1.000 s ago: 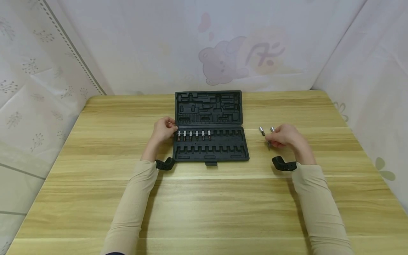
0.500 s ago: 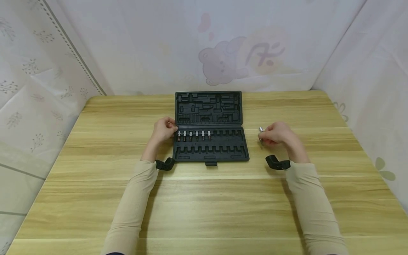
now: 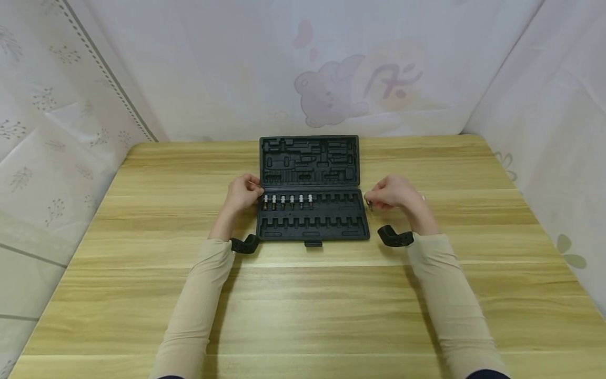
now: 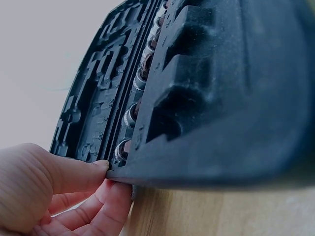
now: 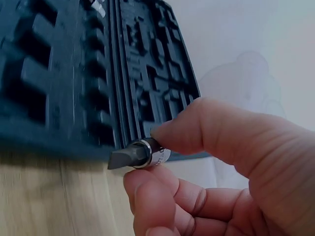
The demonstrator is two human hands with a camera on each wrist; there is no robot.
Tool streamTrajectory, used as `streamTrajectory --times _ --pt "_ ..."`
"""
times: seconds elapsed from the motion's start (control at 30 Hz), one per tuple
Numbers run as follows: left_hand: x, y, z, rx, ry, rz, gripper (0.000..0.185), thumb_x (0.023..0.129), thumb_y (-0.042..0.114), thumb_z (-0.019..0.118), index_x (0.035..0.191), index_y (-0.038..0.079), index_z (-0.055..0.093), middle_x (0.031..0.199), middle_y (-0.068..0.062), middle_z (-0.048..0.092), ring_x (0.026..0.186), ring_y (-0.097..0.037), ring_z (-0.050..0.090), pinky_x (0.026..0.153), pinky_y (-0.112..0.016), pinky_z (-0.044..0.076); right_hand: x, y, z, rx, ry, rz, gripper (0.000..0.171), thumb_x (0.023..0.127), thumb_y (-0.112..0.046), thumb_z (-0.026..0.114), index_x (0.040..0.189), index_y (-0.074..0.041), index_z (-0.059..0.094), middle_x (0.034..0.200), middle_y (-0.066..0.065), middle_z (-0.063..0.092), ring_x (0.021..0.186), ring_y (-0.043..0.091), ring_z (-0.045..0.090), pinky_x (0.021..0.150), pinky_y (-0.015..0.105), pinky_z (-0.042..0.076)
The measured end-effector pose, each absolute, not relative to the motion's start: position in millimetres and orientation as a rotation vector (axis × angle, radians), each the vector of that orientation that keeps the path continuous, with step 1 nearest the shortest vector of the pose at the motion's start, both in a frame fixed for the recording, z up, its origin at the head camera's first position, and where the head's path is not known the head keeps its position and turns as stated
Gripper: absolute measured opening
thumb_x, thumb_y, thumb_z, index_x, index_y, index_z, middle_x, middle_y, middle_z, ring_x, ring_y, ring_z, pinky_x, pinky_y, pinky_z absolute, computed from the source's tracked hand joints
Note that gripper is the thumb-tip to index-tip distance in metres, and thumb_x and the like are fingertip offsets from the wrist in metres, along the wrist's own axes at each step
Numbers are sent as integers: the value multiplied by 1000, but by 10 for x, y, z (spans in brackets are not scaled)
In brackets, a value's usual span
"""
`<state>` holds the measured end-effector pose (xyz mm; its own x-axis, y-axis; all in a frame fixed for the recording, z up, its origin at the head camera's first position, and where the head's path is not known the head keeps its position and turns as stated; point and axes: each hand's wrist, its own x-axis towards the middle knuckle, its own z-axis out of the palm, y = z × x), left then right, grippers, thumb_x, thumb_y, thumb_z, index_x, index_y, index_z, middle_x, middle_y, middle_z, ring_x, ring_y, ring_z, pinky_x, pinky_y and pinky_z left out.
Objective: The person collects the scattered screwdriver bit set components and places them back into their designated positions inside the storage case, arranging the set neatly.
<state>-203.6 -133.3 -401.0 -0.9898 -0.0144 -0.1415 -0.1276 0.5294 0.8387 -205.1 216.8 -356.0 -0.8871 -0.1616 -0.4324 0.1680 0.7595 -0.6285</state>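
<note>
A bit socket [image 5: 140, 155], pinched by the right hand [image 3: 395, 193] at 3 o'clock of the case [image 3: 313, 215], seems carried toward a free slot, so lowering tip-down is judged next, while the case corner is pinched by the left hand [image 3: 242, 193].

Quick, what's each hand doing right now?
Left hand: pinches the left edge of the black tool case.
Right hand: pinches a small metal bit.
</note>
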Motion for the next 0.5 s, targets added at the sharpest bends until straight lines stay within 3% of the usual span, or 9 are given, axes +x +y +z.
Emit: streamTrajectory --times 0.5 --pt "-2046 -1336 -4021 -127 2640 1470 22 88 -1 60 108 -7 56 90 -19 61 69 -22 59 63 -30 55 -2147 1845 -3554 -30 2476 -919 24 85 -18 61 84 5 68 59 0 61 57 14 60 59 30 54"
